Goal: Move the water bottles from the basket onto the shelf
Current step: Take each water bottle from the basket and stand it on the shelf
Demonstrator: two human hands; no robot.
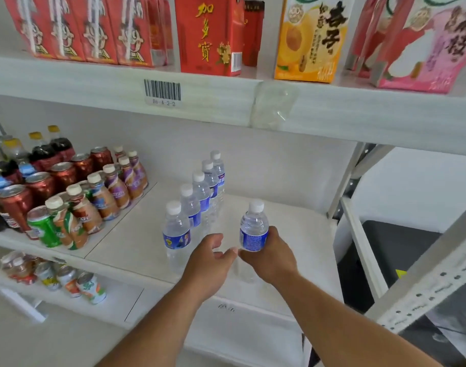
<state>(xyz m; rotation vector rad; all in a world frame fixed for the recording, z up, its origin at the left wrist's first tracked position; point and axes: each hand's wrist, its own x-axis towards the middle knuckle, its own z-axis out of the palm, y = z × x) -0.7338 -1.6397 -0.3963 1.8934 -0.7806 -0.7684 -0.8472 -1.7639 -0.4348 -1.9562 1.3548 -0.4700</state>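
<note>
A water bottle was held upright at the shelf front.

The water bottle (254,229) was gripped by the right hand (271,256) over the white shelf (292,234), right of a row of five bottles (200,192). The left hand (209,263) was kept beside it, fingers loosely spread, holding nothing.

Five clear water bottles (200,189) with white caps and blue labels stand lined up on the white shelf (136,239); a sixth bottle (254,229) stands upright just right of them.
</note>
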